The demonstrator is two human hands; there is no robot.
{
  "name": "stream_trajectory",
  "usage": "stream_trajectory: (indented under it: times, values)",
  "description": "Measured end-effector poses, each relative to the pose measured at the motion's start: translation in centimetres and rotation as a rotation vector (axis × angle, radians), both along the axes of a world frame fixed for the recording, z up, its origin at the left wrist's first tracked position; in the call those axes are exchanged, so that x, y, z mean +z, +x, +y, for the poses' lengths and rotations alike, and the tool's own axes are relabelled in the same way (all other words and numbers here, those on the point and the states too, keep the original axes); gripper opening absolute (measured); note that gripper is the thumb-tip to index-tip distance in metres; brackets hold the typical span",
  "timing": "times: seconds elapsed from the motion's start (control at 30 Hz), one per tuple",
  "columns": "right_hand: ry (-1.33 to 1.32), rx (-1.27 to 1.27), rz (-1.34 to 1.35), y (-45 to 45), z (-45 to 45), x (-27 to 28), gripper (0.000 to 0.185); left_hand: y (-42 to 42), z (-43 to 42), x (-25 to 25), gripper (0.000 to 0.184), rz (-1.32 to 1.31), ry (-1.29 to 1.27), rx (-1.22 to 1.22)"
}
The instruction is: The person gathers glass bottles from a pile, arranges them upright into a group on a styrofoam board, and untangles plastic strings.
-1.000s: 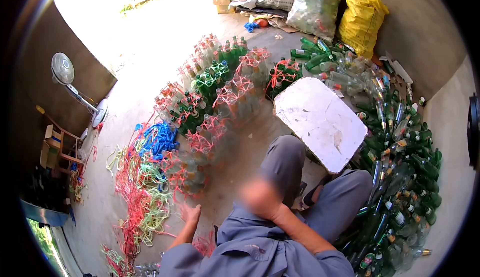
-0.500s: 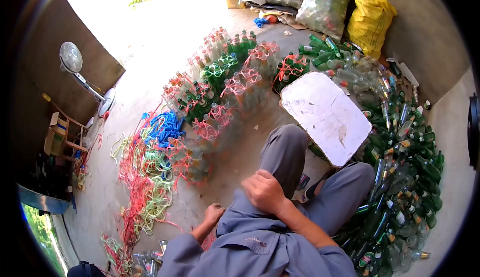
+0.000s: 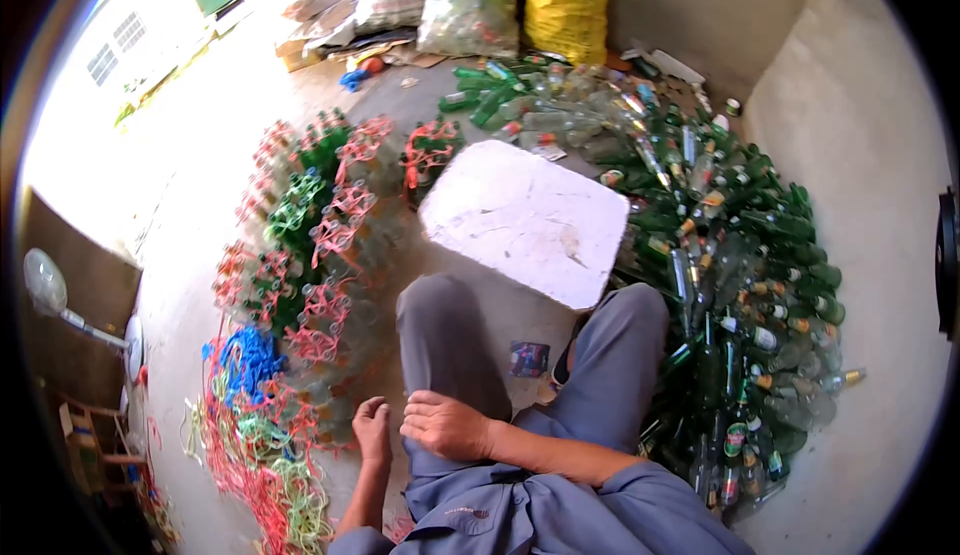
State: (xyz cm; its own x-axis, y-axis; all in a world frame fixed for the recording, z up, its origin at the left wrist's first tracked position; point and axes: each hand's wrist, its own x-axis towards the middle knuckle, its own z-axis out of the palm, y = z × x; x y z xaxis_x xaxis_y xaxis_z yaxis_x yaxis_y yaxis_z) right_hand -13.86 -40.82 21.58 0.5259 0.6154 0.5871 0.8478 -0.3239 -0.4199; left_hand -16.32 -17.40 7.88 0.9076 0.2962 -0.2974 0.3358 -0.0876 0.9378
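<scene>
My left hand [image 3: 372,429] is raised beside my knee, its fingers curled; whether anything small is in them is hidden. Close to it on the right, my right hand [image 3: 446,425] lies over my thigh with the fingers bent together, and what they may hold cannot be made out. The two hands are slightly apart. In front of my knees lies a white board [image 3: 530,217]. Bundles of bottles tied with pink string [image 3: 345,217] stand to the left. A tangle of pink and green string [image 3: 262,475] lies near my left arm, with blue string [image 3: 248,363] behind it.
A large heap of loose green and clear bottles [image 3: 740,285] spreads along the right side. Behind stand a yellow sack [image 3: 568,5] and a clear sack of bottles [image 3: 468,10]. A fan [image 3: 46,283] and a wooden chair [image 3: 110,458] are at the far left.
The view has turned to the right, so the scene has shifted left. My left hand has risen from low by my side and is now close to my right hand.
</scene>
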Motion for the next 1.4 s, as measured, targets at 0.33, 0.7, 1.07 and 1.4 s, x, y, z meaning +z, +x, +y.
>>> stream_trajectory:
  times: [0.33,0.7,1.07,1.4]
  values:
    - [0.217,0.057,0.19,-0.8,-2.4,0.4,0.016,13.2,-8.2,17.7,0.017,-0.567,0.025,-0.129]
    - [0.252,-0.694,0.176,-2.8,-17.0,6.9,0.018,18.3,-21.7,22.1,0.016,-0.415,-0.108,-0.696]
    - [0.59,-1.453,0.738,-5.4,-32.6,-11.5,0.027,24.2,-29.7,20.2,0.014,-0.275,0.052,-0.951]
    - [1.384,-1.574,1.281,-2.8,-39.7,-22.5,0.054,25.5,-32.3,18.4,0.018,-0.055,-0.19,-0.861]
